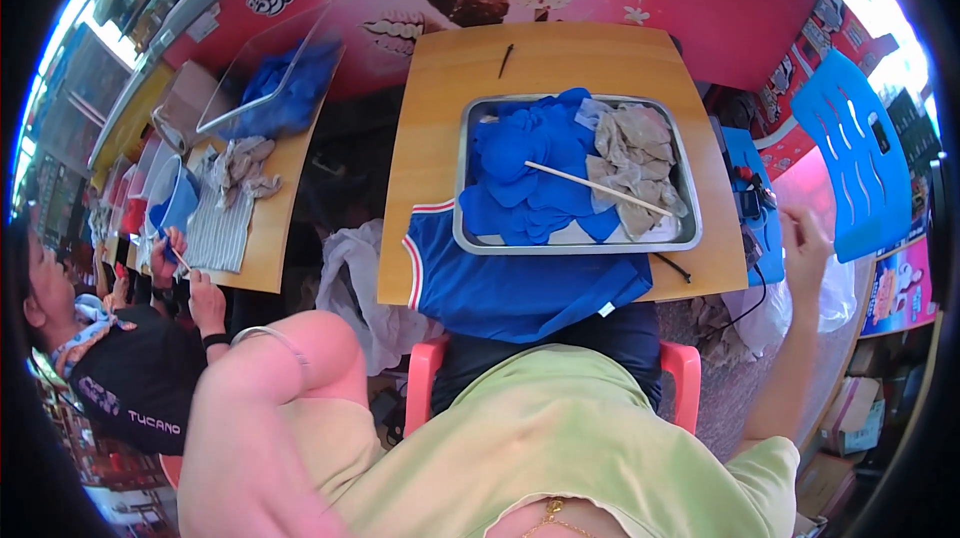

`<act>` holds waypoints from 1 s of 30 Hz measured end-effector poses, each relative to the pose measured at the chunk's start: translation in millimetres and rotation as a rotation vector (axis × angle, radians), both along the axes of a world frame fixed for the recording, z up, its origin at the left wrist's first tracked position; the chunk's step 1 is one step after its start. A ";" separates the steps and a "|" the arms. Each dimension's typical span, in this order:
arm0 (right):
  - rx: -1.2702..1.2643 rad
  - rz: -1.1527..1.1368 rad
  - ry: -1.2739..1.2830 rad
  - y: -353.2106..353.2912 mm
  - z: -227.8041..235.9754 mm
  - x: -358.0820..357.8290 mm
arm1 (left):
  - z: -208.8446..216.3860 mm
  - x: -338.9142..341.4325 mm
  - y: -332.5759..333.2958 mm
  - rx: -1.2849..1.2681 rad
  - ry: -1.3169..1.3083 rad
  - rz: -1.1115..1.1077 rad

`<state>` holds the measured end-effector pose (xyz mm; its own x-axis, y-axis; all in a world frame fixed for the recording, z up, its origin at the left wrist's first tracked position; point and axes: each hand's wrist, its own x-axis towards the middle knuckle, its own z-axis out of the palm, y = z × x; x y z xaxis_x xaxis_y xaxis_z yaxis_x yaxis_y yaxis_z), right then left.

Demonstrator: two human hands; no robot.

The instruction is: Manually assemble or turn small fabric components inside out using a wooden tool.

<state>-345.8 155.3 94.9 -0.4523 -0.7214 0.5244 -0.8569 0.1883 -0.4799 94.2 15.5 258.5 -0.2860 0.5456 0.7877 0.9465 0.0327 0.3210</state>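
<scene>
My right hand is raised off to the right of the table, beside a blue plastic chair back. Its fingers are loosely bent and apart, and I see nothing held in them. My left arm, with a light bracelet on it, is bent sharply at the left; its hand does not show. A metal tray on the table holds a heap of blue fabric pieces and crumpled beige cloth. A pale thin stick lies across both. Blue fabric with red-and-white trim hangs over the near table edge.
A person works at the left side table, holding a thin stick. Black thin items lie on my wooden table. To the right are a blue chair back, a dark device with a cable, and plastic bags.
</scene>
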 end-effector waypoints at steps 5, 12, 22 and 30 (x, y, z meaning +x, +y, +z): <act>0.156 0.307 0.033 -61.3 3.3 79.9 | -24.3 -20.7 12.4 0.672 0.013 0.008; 0.300 0.613 0.138 -123.0 -7.3 151.7 | -37.8 -52.8 12.2 0.664 0.150 0.381; 0.412 0.789 0.150 -151.4 -42.7 188.1 | -29.5 -54.2 19.7 0.956 -0.225 0.146; 0.251 0.652 0.142 -162.1 -67.7 190.7 | -29.5 -61.6 21.3 1.028 -0.543 -0.087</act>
